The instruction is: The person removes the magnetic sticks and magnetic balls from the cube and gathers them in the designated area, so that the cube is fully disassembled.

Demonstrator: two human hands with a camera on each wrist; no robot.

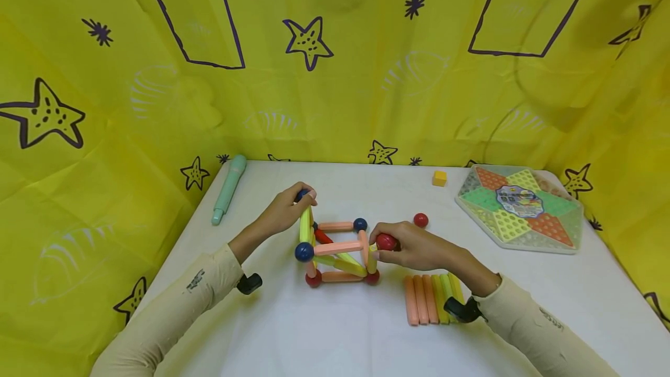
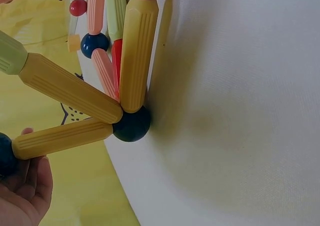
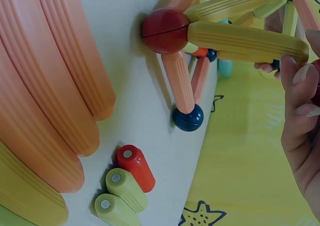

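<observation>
A frame of magnetic building sticks and balls (image 1: 339, 247) stands on the white table between the hands, with pink, yellow, light green and red sticks. At its upper left corner, my left hand (image 1: 285, 212) pinches a blue ball (image 2: 6, 156) on the end of a yellow stick (image 2: 62, 138). Opposite, my right hand (image 1: 413, 243) grips a red ball (image 1: 386, 242) between thumb and fingers. That ball sits at the top end of an upright yellow stick (image 3: 245, 38), whose lower end meets another red ball (image 3: 166, 30) on the table.
Pink, yellow and green sticks (image 1: 425, 300) lie in a row below the right wrist, near short red and light green sticks (image 3: 136, 168). Behind are a loose red ball (image 1: 421, 220), a yellow cube (image 1: 439, 178) and a hexagonal box (image 1: 523, 207). A mint-green wand (image 1: 229, 189) lies far left.
</observation>
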